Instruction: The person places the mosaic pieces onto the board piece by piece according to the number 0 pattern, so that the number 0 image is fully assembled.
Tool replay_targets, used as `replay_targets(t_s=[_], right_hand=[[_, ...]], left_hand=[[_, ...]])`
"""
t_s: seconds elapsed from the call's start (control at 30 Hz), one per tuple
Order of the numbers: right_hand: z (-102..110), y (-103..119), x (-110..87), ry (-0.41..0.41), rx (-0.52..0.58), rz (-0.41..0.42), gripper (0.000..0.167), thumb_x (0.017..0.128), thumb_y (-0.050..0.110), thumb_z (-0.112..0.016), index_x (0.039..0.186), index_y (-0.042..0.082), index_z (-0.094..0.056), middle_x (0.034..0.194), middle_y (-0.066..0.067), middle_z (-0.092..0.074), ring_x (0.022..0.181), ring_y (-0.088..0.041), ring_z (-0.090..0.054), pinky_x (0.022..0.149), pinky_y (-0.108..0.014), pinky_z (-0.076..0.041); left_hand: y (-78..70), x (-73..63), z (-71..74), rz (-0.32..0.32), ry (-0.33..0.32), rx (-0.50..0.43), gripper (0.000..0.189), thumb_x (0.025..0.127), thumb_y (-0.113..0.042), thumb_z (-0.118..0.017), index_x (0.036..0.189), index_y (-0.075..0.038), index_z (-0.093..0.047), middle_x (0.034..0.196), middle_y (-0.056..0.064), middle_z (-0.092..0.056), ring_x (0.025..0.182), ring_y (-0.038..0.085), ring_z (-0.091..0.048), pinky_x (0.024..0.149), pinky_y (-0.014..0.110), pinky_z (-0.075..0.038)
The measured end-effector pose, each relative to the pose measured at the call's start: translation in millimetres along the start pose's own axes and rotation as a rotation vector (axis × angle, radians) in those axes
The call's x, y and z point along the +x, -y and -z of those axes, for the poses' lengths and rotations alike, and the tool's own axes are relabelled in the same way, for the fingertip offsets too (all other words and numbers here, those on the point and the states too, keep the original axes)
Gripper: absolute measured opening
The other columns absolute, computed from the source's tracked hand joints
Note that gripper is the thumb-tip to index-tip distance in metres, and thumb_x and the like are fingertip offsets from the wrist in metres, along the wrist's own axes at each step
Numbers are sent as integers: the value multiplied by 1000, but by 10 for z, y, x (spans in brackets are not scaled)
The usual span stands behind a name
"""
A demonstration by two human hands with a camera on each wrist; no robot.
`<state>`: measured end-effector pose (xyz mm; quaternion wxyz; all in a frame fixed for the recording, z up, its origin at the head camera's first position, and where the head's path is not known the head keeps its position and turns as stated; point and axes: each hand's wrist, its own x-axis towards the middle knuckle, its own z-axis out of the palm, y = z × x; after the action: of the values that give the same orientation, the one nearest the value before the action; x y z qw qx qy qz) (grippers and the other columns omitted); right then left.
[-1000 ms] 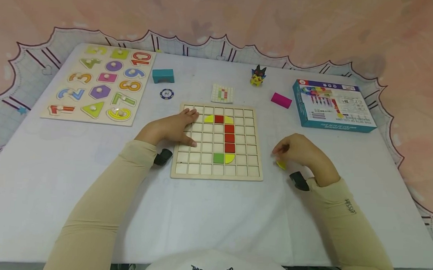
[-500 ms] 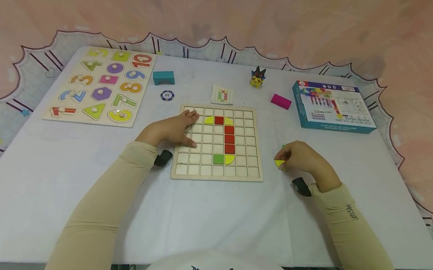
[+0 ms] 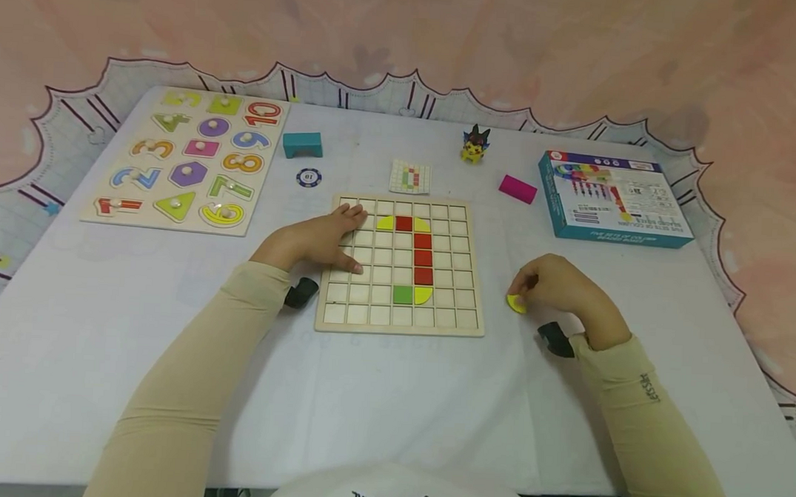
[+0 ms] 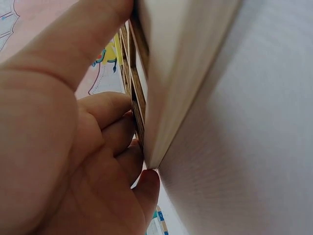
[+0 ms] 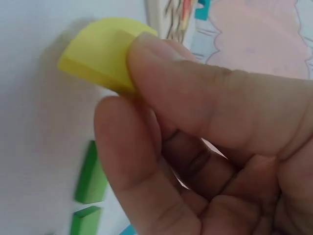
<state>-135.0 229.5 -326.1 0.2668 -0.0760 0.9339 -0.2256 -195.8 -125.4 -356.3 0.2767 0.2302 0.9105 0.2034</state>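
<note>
Grid board (image 3: 399, 329): one, flat on the white cloth (image 3: 378, 403), carrying four red squares (image 3: 423, 258), one green square (image 3: 403, 295), three yellow corners (image 3: 423, 295).
Left hand (image 3: 313, 239): fingers spread, unclenched, resting over the board's left edge.
Right hand (image 3: 558, 287): pinching one yellow piece (image 5: 100, 46), well to the board's right.
Green blocks (image 5: 91, 178): two I can make out, near that hand.
Beyond the board: one pattern card (image 3: 411, 178), one chip (image 3: 309, 178), one figurine (image 3: 474, 146).

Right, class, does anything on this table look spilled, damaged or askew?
Nothing looks spilled or damaged. At most, the magenta block, just left of the teal box in the head view, seems askew: it lies at a slant to the grid board. The yellow piece off the board is simply pinched in the right hand.
</note>
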Motion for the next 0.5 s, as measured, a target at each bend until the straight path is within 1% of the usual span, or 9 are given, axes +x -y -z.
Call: replay_targets(t_s=[0.1,0.27,0.5], right_hand=[[42,29,15,-12,7,19,12,83,4,-62,91,4,-72,86,-8,-62,87,-25,-49,73,-32,-43],[86,135,57,-31,54,57,12,83,7,-66,92,3,-72,87,-7,-65,85,-23,-52,76,-33,-44],[61,377,186,-20,101,95,12,83,9,-67,92,3,-71,88,-8,-66,82,-21,-53,72,-30,-43]], left_hand=[[0,-5,-1,-5,-3,-1,99,78,-34,-73,148,-6,-10,156,9,1,143,27,8,115,46,-4],[5,-13,-1,-8,-1,0,99,78,-34,-73,148,-6,-9,156,9,1,142,28,8,115,46,-4],[-18,-16,5,3,4,-1,98,78,-36,-72,148,-8,-9,156,7,1,143,26,8,116,45,-4]])
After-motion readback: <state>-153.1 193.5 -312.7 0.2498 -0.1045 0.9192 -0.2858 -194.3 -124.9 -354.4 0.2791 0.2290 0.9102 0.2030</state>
